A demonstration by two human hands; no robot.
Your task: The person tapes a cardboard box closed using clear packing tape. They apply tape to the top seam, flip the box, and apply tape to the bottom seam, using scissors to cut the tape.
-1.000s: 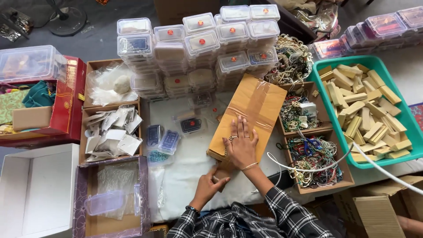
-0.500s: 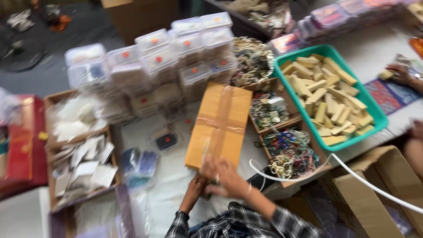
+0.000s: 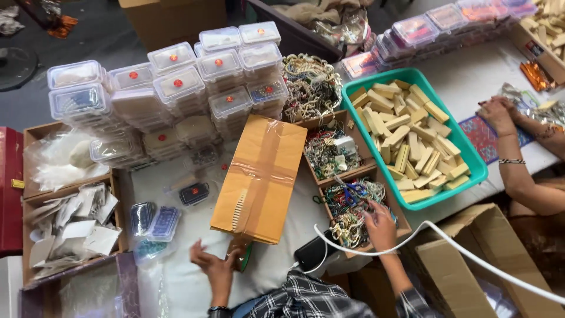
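Right hand (image 3: 381, 224) now over beads (image 3: 353, 206)

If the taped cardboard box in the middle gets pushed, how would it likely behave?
The taped cardboard box lies flat and broad, so it would probably slide rather than tip. Its walls look stiff. The left hand touches its near edge.

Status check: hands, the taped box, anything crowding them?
Left hand open at near edge of taped cardboard box. Right hand reaching into tray of beaded jewellery. White cable crosses by right wrist.
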